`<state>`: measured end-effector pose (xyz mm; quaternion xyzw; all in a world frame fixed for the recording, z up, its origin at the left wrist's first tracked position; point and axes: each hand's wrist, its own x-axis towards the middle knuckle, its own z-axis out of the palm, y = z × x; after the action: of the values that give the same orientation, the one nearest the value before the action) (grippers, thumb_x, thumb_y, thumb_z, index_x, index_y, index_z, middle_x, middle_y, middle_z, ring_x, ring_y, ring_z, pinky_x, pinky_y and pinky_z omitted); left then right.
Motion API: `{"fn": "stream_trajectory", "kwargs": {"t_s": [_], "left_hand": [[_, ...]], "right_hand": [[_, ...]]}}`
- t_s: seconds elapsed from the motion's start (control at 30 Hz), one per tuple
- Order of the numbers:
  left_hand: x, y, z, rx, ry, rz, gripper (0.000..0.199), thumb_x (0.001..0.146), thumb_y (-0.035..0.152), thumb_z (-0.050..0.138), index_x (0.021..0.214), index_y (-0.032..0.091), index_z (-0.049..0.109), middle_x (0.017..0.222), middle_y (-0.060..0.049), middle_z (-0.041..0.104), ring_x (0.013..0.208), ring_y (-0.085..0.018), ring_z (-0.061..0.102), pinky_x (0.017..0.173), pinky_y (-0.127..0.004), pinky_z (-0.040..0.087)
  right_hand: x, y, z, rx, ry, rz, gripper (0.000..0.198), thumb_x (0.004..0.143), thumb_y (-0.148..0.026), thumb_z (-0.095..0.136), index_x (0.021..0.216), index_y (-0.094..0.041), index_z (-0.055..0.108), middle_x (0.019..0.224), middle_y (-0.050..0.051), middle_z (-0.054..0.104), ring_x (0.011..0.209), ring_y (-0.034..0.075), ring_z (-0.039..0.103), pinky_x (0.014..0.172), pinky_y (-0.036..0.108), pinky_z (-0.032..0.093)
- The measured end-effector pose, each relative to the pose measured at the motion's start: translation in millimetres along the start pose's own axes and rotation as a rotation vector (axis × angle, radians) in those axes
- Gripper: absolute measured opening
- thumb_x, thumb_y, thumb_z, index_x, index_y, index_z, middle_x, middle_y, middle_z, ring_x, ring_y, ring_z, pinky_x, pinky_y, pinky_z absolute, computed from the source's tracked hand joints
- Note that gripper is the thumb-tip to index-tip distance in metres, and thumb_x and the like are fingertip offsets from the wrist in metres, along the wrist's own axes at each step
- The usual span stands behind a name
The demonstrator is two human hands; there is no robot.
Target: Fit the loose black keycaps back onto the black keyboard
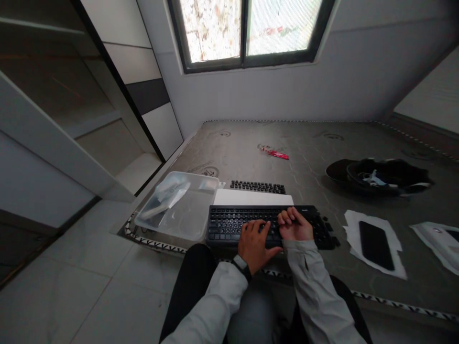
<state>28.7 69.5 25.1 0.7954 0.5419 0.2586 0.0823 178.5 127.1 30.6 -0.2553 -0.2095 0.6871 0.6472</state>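
Observation:
A black keyboard point(224, 229) lies across the near edge of the mattress, partly on a white sheet or flat box point(251, 197). My left hand point(254, 246) rests on its middle keys, fingers apart and thumb stretched to the right. Beside it, my right hand point(296, 225) is curled over the keyboard's right half, thumb and fingers drawn together. Whatever might be between those fingers is too small to see. Black keycaps point(258, 186) stand in rows behind the white sheet. A few loose keycaps point(328, 227) lie off the keyboard's right end.
To the left, a clear plastic tray point(186, 217) holds crumpled plastic bags point(172, 191). A red packet point(278, 154) lies farther back. On the right are a black cap point(387, 177), a black phone point(376, 244) on white paper, and another white sheet point(437, 243).

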Motion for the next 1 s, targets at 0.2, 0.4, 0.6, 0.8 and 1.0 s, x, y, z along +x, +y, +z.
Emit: {"fn": "stream_trajectory", "kwargs": {"t_s": [0.2,0.4,0.6,0.8,1.0], "left_hand": [[2.5,-0.7,0.6,-0.045,0.007,-0.046,0.074,0.062,0.055,0.080,0.126,0.029,0.053,0.121,-0.004,0.053,0.113,-0.026,0.045,0.098,-0.045,0.037],[5.4,-0.8,-1.2,-0.076,0.002,-0.079,0.075,0.060,0.054,0.081,0.125,0.030,0.054,0.119,-0.004,0.052,0.110,-0.027,0.045,0.097,-0.046,0.037],[8.6,-1.2,-2.9,-0.088,-0.011,-0.101,0.073,0.057,0.056,0.082,0.120,0.031,0.056,0.116,-0.004,0.052,0.108,-0.027,0.046,0.094,-0.046,0.039],[8.7,-1.8,-4.4,-0.090,-0.007,-0.092,0.073,0.056,0.056,0.082,0.120,0.031,0.056,0.116,-0.004,0.052,0.107,-0.026,0.046,0.093,-0.045,0.039],[10.5,-2.7,-3.5,-0.099,-0.016,-0.117,0.071,0.057,0.058,0.081,0.118,0.031,0.057,0.114,-0.004,0.053,0.106,-0.026,0.047,0.091,-0.045,0.040]], "right_hand": [[2.5,1.6,-0.5,-0.038,-0.013,0.008,0.035,0.077,-0.031,0.067,0.057,-0.021,0.041,0.055,-0.004,0.027,0.053,0.012,0.035,0.051,0.025,0.041],[0.4,-0.2,2.4,-0.014,-0.012,0.030,0.032,0.078,-0.028,0.064,0.057,-0.021,0.041,0.053,-0.003,0.029,0.053,0.012,0.035,0.052,0.026,0.040],[-0.6,-1.5,1.4,-0.047,-0.026,0.016,0.034,0.079,-0.031,0.065,0.057,-0.021,0.041,0.054,-0.003,0.026,0.053,0.013,0.035,0.052,0.027,0.040],[2.0,0.8,0.3,-0.081,-0.049,0.018,0.034,0.076,-0.031,0.068,0.055,-0.021,0.042,0.053,-0.003,0.026,0.052,0.012,0.033,0.050,0.027,0.038],[0.9,-2.2,1.2,-0.045,-0.035,0.044,0.034,0.077,-0.031,0.067,0.056,-0.021,0.041,0.053,-0.003,0.026,0.053,0.012,0.034,0.050,0.027,0.038]]}}
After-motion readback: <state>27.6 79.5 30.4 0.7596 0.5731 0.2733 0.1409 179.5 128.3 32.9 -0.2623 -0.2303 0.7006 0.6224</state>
